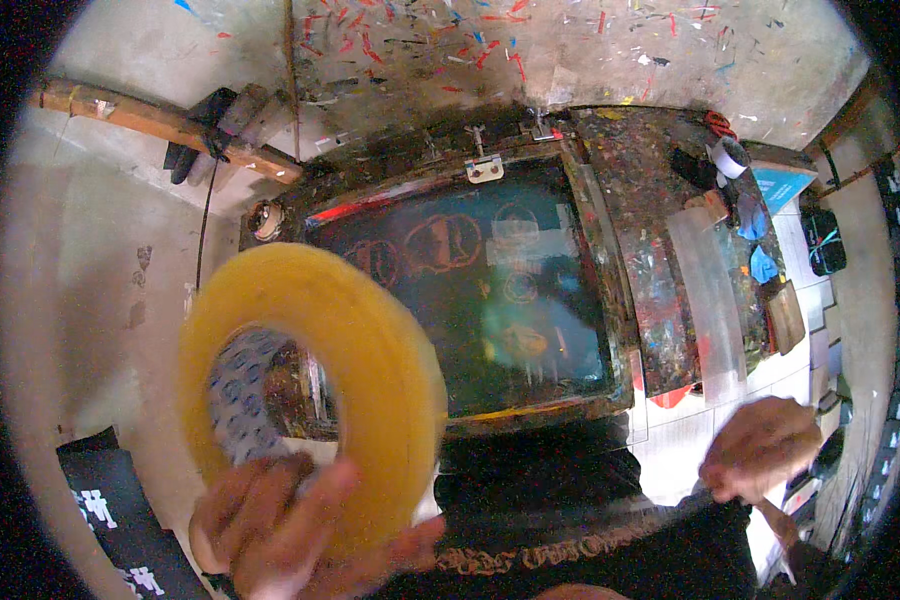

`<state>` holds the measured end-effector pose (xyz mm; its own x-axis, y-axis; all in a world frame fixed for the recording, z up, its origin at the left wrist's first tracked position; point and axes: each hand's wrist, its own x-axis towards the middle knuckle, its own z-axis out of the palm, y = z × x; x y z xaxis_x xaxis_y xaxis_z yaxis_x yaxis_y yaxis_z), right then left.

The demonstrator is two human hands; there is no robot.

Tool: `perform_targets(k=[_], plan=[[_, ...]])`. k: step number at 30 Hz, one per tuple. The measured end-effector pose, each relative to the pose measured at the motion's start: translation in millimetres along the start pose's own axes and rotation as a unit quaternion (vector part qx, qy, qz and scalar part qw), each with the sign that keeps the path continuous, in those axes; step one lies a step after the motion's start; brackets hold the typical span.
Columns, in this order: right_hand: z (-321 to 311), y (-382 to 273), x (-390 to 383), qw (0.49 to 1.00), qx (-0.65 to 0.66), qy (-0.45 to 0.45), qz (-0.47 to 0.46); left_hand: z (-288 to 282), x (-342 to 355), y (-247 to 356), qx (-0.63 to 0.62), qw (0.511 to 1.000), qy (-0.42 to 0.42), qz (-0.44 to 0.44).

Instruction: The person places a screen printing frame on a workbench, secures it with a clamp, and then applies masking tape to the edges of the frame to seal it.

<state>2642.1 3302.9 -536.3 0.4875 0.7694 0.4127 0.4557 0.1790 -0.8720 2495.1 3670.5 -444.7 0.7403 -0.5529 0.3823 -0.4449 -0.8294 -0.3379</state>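
Before the framed screen's [560, 350] near left corner, the left hand [280, 535] grips a yellow tape roll [395, 370] low down; the right hand [765, 450] is curled, its hold unclear. A tin-like vessel's [266, 222] contents are indistinct.

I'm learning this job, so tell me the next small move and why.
Perhaps move the translucent, greyish tape strip forward over the dark, rectangular framed screen: it appears stretched between the closed right hand and the large, ring-shaped yellow tape roll in the left hand, and the screen lies just ahead.
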Motion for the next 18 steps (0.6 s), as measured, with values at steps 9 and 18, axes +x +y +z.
perform_targets(k=[9, 18], plan=[[-3, 9, 2, 0.984, 0.068, 0.071, -0.152, 14, -30, 5, -0.031, 0.998, -0.059, 0.018], [41, 115, 15, 0.952, -0.146, 0.119, 0.243, 42, -71, -18, -0.143, 0.975, -0.091, -0.143]])
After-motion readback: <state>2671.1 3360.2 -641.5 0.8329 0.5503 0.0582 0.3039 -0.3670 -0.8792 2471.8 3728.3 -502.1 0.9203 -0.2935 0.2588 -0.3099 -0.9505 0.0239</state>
